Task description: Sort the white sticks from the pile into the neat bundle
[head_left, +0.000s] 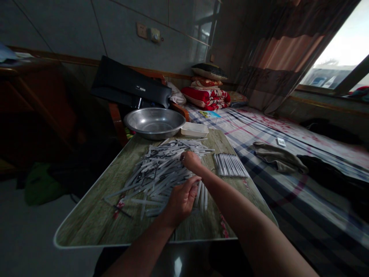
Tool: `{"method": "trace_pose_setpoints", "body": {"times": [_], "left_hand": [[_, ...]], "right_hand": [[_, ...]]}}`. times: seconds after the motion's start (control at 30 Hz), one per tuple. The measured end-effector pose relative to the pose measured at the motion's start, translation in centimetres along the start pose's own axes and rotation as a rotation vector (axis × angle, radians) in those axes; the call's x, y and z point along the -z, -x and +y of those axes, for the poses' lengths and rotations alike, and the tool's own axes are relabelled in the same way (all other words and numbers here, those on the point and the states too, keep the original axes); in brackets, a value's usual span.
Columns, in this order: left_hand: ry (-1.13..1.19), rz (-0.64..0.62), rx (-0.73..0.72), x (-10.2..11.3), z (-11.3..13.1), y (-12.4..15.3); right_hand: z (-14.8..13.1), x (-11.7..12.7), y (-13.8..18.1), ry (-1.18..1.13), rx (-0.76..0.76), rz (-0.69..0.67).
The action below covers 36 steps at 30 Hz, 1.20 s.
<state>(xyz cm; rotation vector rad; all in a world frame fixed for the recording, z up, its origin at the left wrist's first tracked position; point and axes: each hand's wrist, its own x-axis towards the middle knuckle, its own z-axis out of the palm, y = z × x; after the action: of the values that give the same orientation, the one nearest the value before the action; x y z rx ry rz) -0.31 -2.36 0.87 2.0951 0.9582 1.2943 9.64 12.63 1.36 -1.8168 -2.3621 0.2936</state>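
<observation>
A heap of thin, whitish translucent sticks [161, 169], which look like pen barrels or slim tubes, spreads across the middle of the table [95, 215]. My right hand [191, 161] reaches over its right side, fingers curled down among the sticks; what they grip is hidden. Nearer to me, my left hand [183, 197] is closed with thumb against the fingers, in front of the heap; I cannot make out what is in it. A few tubes [202, 195] lie side by side just right of it. Further right, a neat row of dark-tipped sticks [230, 165] lies together.
At the table's far end stand a wide metal basin [155, 129] and a white plastic tray [194, 130]. Along the right runs a bed [239, 127] with a plaid sheet, a grey cloth [278, 157] and folded bedding [206, 98]. A black case [129, 84] leans behind the basin.
</observation>
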Motion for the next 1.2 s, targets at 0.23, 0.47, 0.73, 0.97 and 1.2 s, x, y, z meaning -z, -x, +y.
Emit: {"method": "trace_pose_setpoints", "body": {"times": [0.23,0.47,0.73,0.97,1.2], "left_hand": [[-0.013,0.014,-0.013,0.0,-0.1,0.0],[0.004,0.031,-0.026,0.1,-0.1,0.0],[-0.021,0.028,-0.013,0.1,-0.3,0.1],[-0.016,0.035,0.041,0.0,-0.1,0.0],[-0.002,0.042,0.188,0.1,-0.2,0.0]], "right_hand": [[-0.6,0.0,-0.4,0.07,-0.01,0.012],[-1.0,0.0,-1.1,0.07,-0.015,-0.008],[0.6,0.9,-1.7,-0.129,0.002,0.044],[3.1,3.0,2.4,-1.036,0.127,0.053],[3.2,3.8,9.1,-1.566,0.18,0.017]]}}
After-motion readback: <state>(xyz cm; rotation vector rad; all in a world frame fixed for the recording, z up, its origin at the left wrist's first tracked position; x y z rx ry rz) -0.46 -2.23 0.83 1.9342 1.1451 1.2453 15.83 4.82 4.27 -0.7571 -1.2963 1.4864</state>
